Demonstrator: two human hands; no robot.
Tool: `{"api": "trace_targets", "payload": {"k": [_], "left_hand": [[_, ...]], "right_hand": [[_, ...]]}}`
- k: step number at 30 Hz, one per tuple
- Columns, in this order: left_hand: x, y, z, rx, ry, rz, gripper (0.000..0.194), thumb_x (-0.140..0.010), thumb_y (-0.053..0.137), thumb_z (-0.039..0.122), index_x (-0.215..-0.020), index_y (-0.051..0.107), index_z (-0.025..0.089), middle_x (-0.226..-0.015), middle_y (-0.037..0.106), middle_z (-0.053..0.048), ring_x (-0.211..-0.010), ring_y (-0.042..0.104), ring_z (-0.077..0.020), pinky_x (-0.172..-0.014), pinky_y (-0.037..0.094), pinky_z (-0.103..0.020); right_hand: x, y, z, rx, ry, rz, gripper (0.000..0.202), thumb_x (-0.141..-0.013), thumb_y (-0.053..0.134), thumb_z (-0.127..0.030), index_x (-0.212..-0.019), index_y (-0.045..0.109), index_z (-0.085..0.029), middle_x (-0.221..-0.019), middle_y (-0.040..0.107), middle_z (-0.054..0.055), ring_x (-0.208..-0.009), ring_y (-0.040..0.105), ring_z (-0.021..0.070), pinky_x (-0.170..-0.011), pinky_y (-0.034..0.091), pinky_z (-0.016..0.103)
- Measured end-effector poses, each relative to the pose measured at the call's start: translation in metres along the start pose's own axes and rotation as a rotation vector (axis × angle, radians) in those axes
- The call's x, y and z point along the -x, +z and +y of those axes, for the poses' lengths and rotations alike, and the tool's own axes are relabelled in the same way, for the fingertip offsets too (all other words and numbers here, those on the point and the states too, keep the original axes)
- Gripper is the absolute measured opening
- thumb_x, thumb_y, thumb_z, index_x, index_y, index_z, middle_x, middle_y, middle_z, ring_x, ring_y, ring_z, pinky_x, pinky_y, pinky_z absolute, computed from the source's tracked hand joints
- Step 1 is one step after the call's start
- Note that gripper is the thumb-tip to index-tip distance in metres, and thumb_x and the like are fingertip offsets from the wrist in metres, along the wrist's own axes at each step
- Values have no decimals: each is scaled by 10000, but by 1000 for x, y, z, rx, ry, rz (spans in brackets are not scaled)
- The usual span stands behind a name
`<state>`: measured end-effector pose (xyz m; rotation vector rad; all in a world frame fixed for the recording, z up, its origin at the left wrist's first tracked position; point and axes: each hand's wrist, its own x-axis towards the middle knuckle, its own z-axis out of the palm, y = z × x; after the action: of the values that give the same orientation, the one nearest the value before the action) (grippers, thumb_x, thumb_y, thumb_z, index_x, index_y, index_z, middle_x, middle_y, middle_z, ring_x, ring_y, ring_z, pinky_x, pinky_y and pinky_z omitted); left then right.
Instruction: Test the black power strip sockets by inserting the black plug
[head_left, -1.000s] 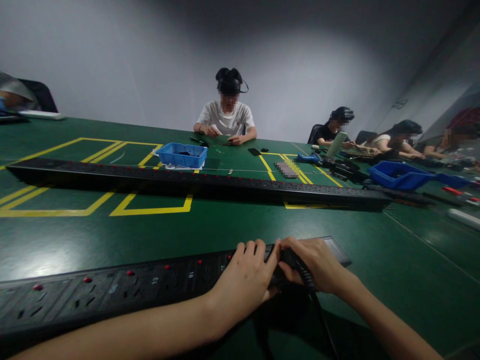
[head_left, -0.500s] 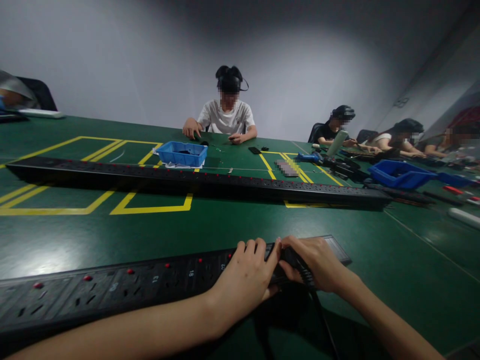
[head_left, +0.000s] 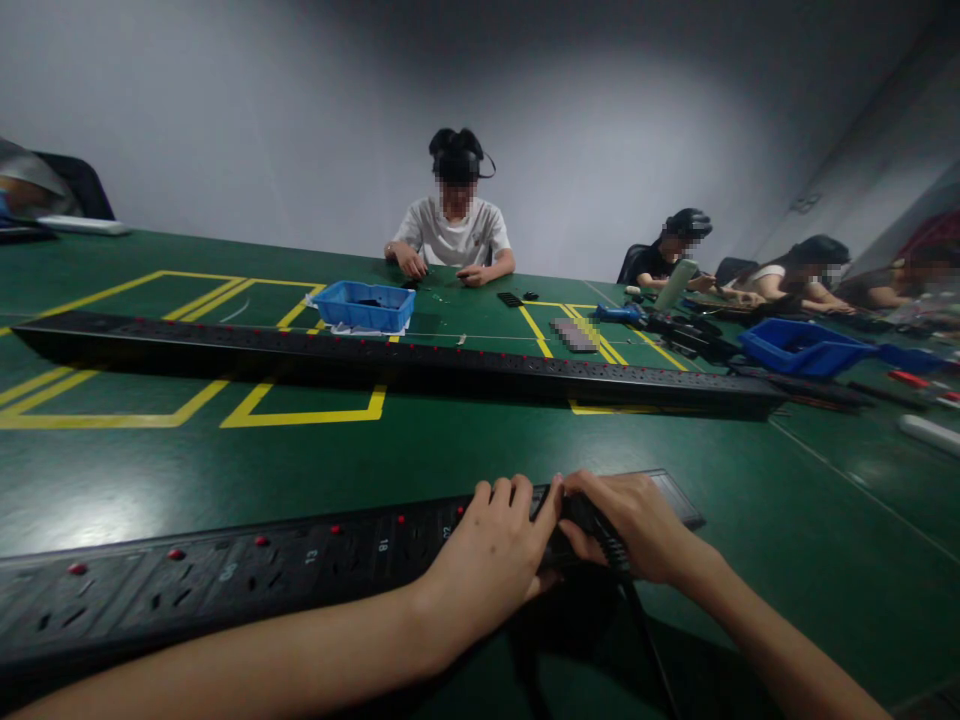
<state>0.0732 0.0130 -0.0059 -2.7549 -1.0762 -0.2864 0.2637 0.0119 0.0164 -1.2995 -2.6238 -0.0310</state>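
A long black power strip [head_left: 285, 570] with red buttons and numbered sockets lies along the near side of the green table. My left hand [head_left: 495, 545] lies over its right part, fingers wrapped across it. Beside it, my right hand [head_left: 630, 520] is closed on a black plug [head_left: 589, 525] at the strip's right part. From the plug a black cable [head_left: 645, 640] runs down toward the table's near edge. The fingertips of both hands meet near the plug, and the plug's contact with the sockets is hidden.
A second long black strip [head_left: 420, 365] crosses the middle of the table. Beyond it are a light blue tray [head_left: 364, 305] and a grey pixelated object [head_left: 574, 336]. A dark blue bin [head_left: 802, 348] and tools stand at the right. A person [head_left: 454, 220] sits opposite; others are at the right.
My two hands, the plug and the near strip hold the same place. Across the table, the hand of the person at the left of the frame's middle has moved slightly inward.
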Motion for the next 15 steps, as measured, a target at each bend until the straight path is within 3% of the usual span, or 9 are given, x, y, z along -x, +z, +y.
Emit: {"api": "trace_targets", "payload": {"k": [12, 13, 15], "left_hand": [[1, -2, 0, -11, -3, -12, 712, -801, 466, 498, -1358, 218, 131, -1018, 486, -137, -856, 472, -268, -712, 387, -383], [1, -3, 0, -11, -3, -12, 714, -801, 468, 497, -1360, 215, 132, -1021, 487, -139, -861, 472, -269, -717, 386, -383], [1, -3, 0, -5, -2, -14, 728, -794, 479, 503, -1362, 208, 135, -1026, 489, -140, -870, 471, -272, -724, 386, -381]], "right_hand": [[-2, 2, -5, -68, 0, 29, 190, -799, 477, -286, -948, 498, -170, -685, 578, 11, -583, 535, 128, -519, 348, 233], [-2, -1, -6, -145, 16, 100, 172, -782, 507, -294, -916, 517, -186, -660, 571, 0, -556, 526, 123, -503, 343, 233], [3, -13, -3, -351, 97, 394, 132, -769, 537, -324, -847, 533, -217, -597, 537, -24, -483, 485, 107, -452, 317, 231]]}}
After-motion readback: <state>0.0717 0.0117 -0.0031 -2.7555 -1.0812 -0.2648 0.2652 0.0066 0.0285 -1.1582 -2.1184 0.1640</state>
